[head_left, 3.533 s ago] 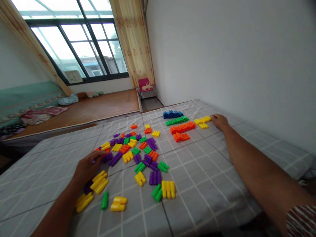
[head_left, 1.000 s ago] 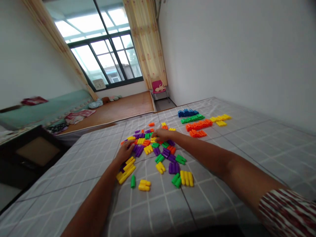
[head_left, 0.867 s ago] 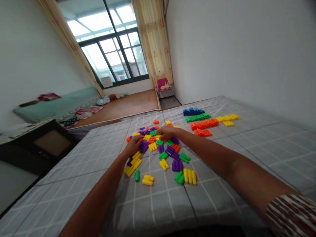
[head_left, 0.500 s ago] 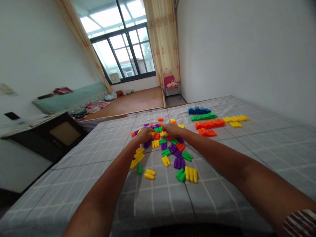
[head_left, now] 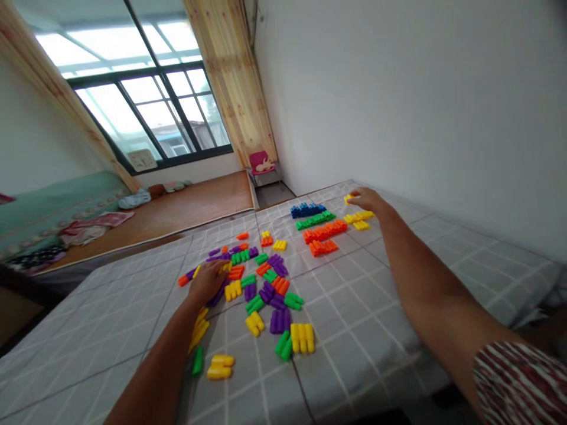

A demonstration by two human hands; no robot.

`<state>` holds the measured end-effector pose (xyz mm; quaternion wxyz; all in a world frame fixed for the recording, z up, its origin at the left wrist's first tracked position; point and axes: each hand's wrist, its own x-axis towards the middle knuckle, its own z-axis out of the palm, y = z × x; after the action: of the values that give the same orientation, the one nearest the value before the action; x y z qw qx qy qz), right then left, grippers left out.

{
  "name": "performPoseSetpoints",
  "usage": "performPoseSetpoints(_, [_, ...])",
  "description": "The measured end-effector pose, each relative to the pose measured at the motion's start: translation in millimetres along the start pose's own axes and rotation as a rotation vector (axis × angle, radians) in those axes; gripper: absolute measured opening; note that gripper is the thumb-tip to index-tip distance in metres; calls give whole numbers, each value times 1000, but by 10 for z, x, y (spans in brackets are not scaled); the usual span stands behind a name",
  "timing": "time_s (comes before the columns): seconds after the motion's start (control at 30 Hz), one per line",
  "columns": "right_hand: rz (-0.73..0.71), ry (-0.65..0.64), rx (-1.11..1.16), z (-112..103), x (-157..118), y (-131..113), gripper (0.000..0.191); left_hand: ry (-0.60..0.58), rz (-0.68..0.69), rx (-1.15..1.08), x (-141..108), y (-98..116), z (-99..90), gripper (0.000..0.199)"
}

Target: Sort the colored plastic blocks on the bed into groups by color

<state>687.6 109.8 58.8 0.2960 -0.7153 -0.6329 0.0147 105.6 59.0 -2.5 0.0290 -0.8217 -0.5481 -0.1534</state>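
Observation:
My right hand (head_left: 370, 199) reaches out to the far right, its fingers closed on a yellow plastic building block (head_left: 349, 199) just beyond the sorted yellow blocks (head_left: 359, 218). My left hand (head_left: 208, 281) is low over the left side of the mixed pile, fingers curled, with a yellow block (head_left: 227, 266) at the fingertips. Orange blocks (head_left: 236, 272) and purple blocks (head_left: 218, 293) lie close beside that hand, partly covered by it. Nearer to me are a purple block (head_left: 280, 321), a wide yellow block (head_left: 302, 338) and a green block (head_left: 284, 345).
Sorted rows lie on the right of the checked grey cloth (head_left: 354, 307): blue blocks (head_left: 307, 210), green blocks (head_left: 315, 220) and orange blocks (head_left: 325, 231). A white wall (head_left: 398, 94) runs along the right. Past the table stands a pink chair (head_left: 259, 162).
My right hand has moved from the mixed pile to the far right with a yellow block. My left hand stays at the pile. The view has turned right.

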Motion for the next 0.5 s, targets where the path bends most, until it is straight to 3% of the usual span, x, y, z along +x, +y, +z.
performPoseSetpoints(0.07, [137,-86,-110,-44,33,386,30,3,5,-5,2,-24,3,42])
performPoseSetpoints(0.17, [223,-181,-191,-43,56,645,31,12,15,-27,-2,-57,3,41])
performPoseSetpoints(0.33, [259,-269,-272,14,99,707,33,10,13,-57,-15,-65,-14,43])
performPoseSetpoints(0.5, [188,-300,-278,68,89,735,37,4,13,-59,-16,-64,-21,44])
